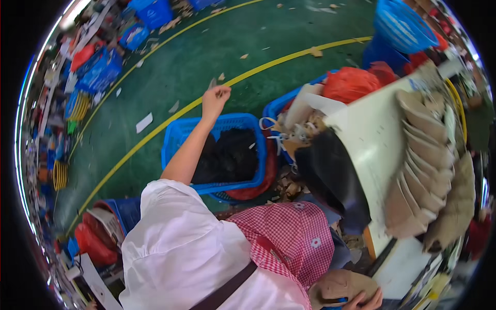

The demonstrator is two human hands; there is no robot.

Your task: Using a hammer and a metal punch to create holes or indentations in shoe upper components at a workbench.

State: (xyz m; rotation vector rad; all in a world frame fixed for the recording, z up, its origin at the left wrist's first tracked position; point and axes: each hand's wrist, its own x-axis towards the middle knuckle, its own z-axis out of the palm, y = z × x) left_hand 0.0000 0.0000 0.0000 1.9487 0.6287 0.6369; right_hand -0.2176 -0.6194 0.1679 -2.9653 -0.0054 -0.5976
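My left hand is stretched out ahead over the green floor, just past the far rim of a blue plastic crate that holds black pieces. Its fingers are bunched together, and I see nothing clearly in them. My right hand is at the lower edge, gripping a tan leather-like piece with a small blue object beside it. I wear a white shirt and a red checked apron.
A white table on the right carries overlapping rows of tan pieces, and a black sheet hangs over its edge. A second blue crate holds card and white straps. Behind it are a red bag and a blue basket. Yellow lines cross the floor.
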